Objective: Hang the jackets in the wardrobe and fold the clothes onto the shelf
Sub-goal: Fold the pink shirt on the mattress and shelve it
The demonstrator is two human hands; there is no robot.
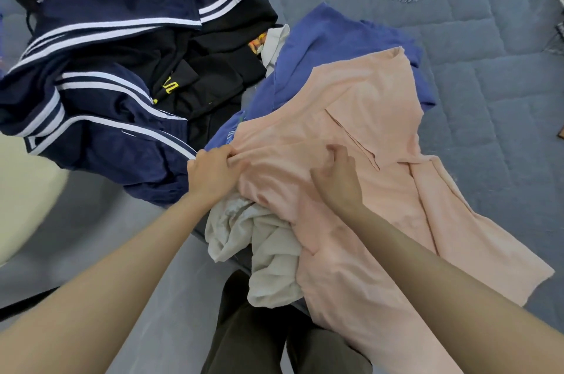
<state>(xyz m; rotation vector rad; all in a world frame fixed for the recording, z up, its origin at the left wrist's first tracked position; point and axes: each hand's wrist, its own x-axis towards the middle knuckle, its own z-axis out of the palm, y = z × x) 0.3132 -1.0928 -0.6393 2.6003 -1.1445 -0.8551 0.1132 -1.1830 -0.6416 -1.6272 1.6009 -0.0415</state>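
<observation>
On the grey quilted bedcover [488, 74], a navy white-striped jacket [100, 74] lying crumpled, left hand [210, 173] pinching the pale pink shirt [372, 117] at its bunched edge, right hand [335, 181] curling fingers into its rumpled cloth, the shirt lying spread over a blue garment [335, 34].
</observation>
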